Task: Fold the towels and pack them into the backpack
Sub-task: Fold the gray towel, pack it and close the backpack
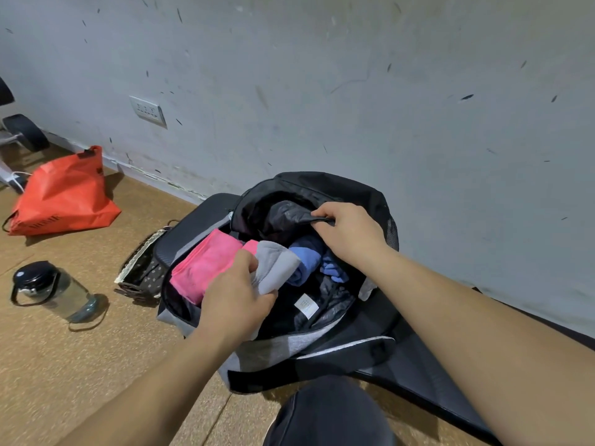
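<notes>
A black and grey backpack (325, 344) lies open on the floor against the wall. Inside it sit a folded pink towel (203, 265), a folded grey towel (277, 265) and a blue towel (309, 262). My left hand (236, 300) grips the grey towel at the bag's mouth, right beside the pink one. My right hand (349, 231) pinches the black inner lining at the far edge of the opening and holds it up.
An orange bag (64, 194) lies at the left by the wall. A clear water bottle with a black lid (51, 289) lies on the floor, and a dotted pouch (143, 268) rests beside the backpack. My dark-clad knee (328, 413) is at the bottom.
</notes>
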